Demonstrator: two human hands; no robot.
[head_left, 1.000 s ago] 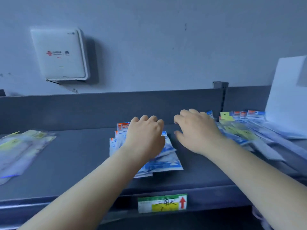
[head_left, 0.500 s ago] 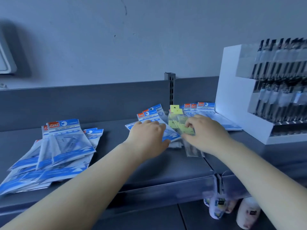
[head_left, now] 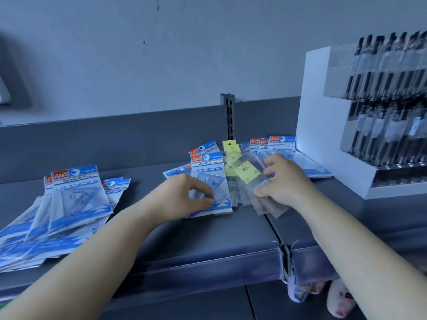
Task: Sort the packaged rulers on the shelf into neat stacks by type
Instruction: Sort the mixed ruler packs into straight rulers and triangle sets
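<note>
Grey shelf point(head_left: 208, 236) — yellow-labelled rulers point(head_left: 248, 179) lengthwise front-to-back, right hand point(head_left: 283, 181) grip around them.

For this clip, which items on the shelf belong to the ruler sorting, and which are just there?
Job:
- blue-and-white GEOMETRIC ruler packs, under the left hand
- clear ruler sleeves with yellow labels, gripped by the right hand
- fanned blue pack pile
- blue packs by the stand

Just there:
- white display stand of black pens
- grey shelf upright

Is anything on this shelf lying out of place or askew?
Yes. The blue packs on the left lie fanned and slanted, not stacked. In the middle, yellow-label packs sit mixed among blue packs.
</note>
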